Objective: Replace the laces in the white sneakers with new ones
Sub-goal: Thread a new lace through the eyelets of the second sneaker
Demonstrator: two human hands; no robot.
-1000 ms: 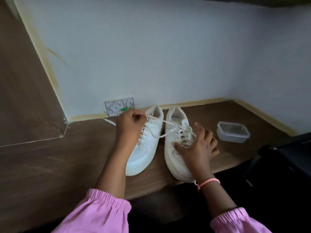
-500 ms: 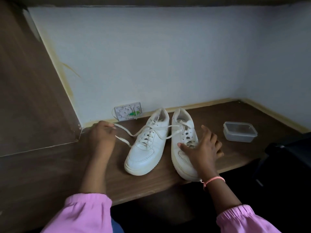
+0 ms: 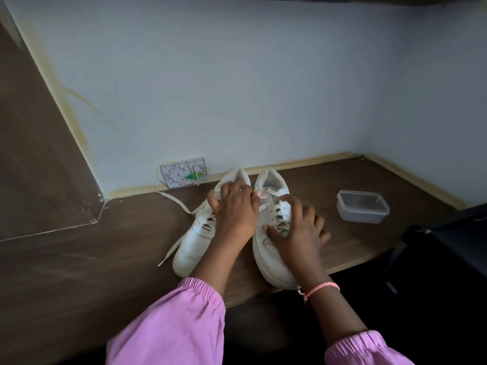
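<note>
Two white sneakers stand side by side on the brown desk, toes toward me: the left sneaker (image 3: 193, 241) and the right sneaker (image 3: 264, 248). My left hand (image 3: 234, 209) lies over the top of the left sneaker, its fingers curled, the fingertips pinching a white lace (image 3: 267, 191) at the top eyelets of the right sneaker. My right hand (image 3: 297, 233) rests spread on the right sneaker, thumb and index finger on its laced front. Loose lace ends (image 3: 175, 202) trail left across the desk.
A clear lidded plastic container (image 3: 362, 206) sits to the right of the sneakers. A white wall plate with a green bit (image 3: 184, 172) is at the back wall. A black object (image 3: 448, 246) stands off the desk's right edge.
My left hand let go of the lace it had drawn out to the left and came back over the sneakers' tops. My right hand stayed on the right sneaker.
</note>
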